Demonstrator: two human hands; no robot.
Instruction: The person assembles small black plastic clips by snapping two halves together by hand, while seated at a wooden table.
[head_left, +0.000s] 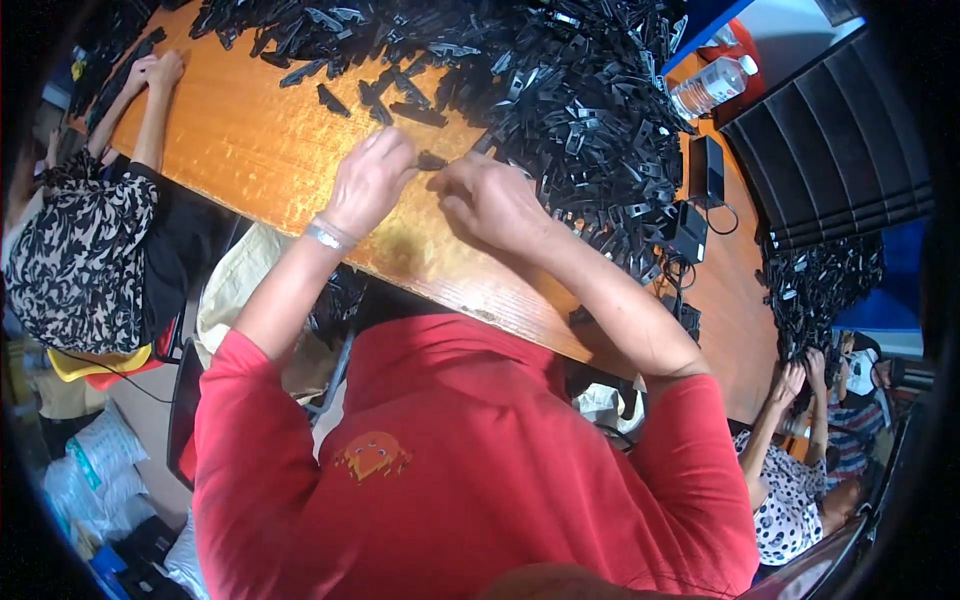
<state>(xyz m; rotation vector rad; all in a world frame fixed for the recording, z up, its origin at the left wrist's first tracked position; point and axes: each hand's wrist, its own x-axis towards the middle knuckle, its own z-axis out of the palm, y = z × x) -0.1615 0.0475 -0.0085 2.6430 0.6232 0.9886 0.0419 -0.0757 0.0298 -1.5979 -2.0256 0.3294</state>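
Over the wooden table, my left hand (374,178) is closed, its fingertips pinching one end of a small black plastic part (431,160). My right hand (497,207) comes in from the other side with curled fingers, gripping the opposite end of that part; its fingertips partly cover it. A big heap of similar black plastic pieces (590,125) lies just beyond and to the right of my right hand. A few loose black pieces (333,100) are spread on the wood past my left hand.
The wooden table (240,120) has its near edge close to my body. At right stand a clear bottle (714,88), small black boxes with cables (706,170) and a black ribbed panel (835,140). Co-workers' hands (158,70) work at the far left, others (803,378) at right.
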